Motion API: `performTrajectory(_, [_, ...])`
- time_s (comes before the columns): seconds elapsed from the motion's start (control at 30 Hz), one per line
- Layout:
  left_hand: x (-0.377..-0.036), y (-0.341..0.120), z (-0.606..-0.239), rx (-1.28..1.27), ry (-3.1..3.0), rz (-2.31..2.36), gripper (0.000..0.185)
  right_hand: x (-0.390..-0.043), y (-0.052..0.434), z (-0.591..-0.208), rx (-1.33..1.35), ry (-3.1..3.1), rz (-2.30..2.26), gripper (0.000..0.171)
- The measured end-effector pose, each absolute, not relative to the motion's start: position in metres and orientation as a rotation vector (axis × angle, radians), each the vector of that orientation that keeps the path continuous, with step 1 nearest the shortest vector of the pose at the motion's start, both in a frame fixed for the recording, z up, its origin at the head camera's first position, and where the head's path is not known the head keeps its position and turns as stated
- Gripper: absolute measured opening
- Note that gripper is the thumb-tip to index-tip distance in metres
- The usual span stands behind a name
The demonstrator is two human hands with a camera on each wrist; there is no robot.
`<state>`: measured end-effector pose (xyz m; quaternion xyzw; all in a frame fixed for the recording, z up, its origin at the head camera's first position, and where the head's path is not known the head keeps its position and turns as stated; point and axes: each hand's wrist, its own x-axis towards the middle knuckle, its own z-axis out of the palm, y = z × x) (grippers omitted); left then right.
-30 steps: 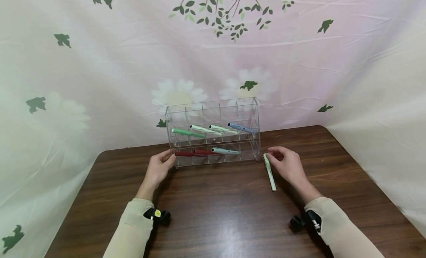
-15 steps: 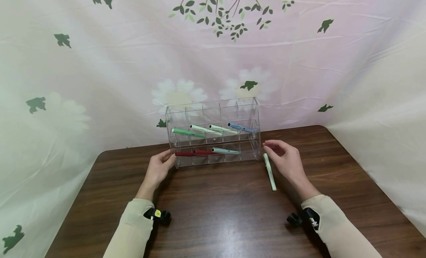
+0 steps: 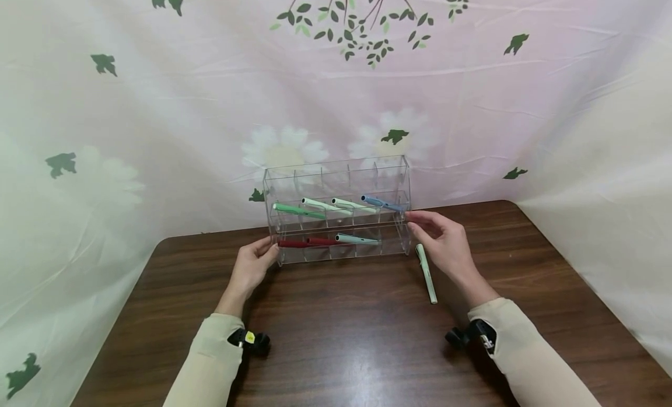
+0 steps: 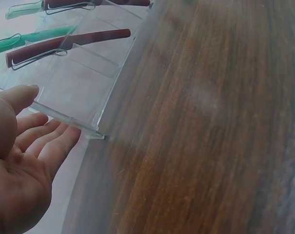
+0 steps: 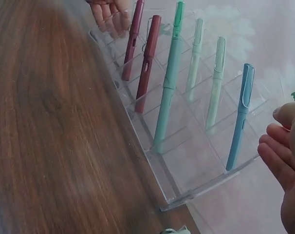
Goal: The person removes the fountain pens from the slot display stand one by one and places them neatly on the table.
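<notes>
A clear acrylic pen rack (image 3: 315, 259) stands at the back of the table. Its upper tier bears a green pen (image 3: 298, 210), two pale green pens (image 3: 354, 206) and a blue pen (image 5: 240, 119). Two dark red pens (image 4: 69, 45) and a light blue pen (image 3: 357, 239) lie in the lower tier. My left hand (image 3: 249, 270) grips the rack's left side edge between thumb and fingers. Beside the right side is my right hand (image 3: 446, 244), thumb and fingers apart, fingertips at or very near the panel; contact is unclear. A loose pale green pen (image 3: 427, 274) lies below it.
The dark wood table (image 3: 336, 325) ends just behind the rack, where a printed cloth backdrop (image 3: 210, 104) hangs. More pale cloth closes off both sides. Each wrist wears a small black camera.
My right hand has left the loose pen's top end and moved left and away from me to the rack's right side. The pen stays on the table. My left hand keeps its place.
</notes>
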<state>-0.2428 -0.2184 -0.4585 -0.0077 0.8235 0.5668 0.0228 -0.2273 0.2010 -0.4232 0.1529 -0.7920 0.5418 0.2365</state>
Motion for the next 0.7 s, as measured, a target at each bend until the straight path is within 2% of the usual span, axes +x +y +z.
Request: performTrajectory(0.7, [-0.243, -0.218, -0.460, -0.014, 2.528, 1.811, 0.049, -0.248, 0.179, -0.411, 0.528, -2.198, 1.282, 0.031])
